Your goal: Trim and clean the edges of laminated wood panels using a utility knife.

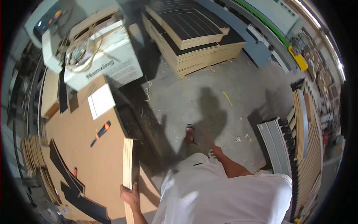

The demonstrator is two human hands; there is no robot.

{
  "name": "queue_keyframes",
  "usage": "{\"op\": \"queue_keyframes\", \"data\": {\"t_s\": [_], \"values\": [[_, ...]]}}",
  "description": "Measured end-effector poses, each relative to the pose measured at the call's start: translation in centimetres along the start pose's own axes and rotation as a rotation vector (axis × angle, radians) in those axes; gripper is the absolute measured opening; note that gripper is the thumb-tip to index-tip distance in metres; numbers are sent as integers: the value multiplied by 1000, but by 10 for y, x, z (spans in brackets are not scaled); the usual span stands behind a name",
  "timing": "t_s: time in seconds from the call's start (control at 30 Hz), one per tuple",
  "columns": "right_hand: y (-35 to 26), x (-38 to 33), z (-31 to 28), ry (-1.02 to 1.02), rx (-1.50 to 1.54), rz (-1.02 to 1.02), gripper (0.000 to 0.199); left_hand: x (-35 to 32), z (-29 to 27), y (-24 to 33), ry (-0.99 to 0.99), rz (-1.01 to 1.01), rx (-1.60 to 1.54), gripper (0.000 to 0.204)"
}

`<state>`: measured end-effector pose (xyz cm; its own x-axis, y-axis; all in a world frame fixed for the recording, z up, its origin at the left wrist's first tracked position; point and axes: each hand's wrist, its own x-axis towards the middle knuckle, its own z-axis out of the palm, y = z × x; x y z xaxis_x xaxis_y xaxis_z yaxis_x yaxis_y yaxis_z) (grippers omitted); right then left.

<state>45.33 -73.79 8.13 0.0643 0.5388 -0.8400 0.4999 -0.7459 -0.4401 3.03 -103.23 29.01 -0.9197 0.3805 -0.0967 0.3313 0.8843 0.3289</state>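
My left hand [130,196] is closed over the near right edge of several layered panels [128,160] with pale yellow edges, fingers on one side and thumb on the other. Left of it spreads a wide brown board surface [89,164]. On that surface lie an orange-and-black handled tool [101,133], a white sheet [101,101] and dark strips [80,201]. A small red-handled tool [75,172] rests near the strips. My right hand [216,151] hangs in front of my body, fingers loosely apart, holding nothing that I can see.
Black-topped panels [209,56] are piled on the floor ahead. A white box [108,56] with coiled cord stands at the far left. At right is a roller conveyor [276,142] beside upright boards [299,127]. Shavings and a yellow strip [227,98] lie on the grey floor.
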Motion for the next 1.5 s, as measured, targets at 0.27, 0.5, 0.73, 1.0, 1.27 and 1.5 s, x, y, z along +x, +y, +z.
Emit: {"op": "queue_keyframes", "data": {"t_s": [0.27, 0.5, 0.73, 1.0, 1.27, 1.5], "values": [[42, 41, -58, -17, 11, 183, 72, 28, 25, 128, -38, 139, -83, 51], [-62, 123, -127, 19, 234, -163, 62, 52, 43, 346, -304, 257, -598, 29], [-143, 139, -197, 70, 288, -496, 52, 77, 86, 539, -451, 554, -1065, 26], [-302, 106, -280, 89, 144, -629, 65, 126, 159, 725, -613, 497, -1243, 72], [-451, 132, -387, 473, -29, -1035, 80, 106, 270, 955, -926, 426, -1562, 77], [-505, 158, -472, 488, 215, -726, 72, 54, 306, 1119, -1277, 273, -1487, 75]]}}
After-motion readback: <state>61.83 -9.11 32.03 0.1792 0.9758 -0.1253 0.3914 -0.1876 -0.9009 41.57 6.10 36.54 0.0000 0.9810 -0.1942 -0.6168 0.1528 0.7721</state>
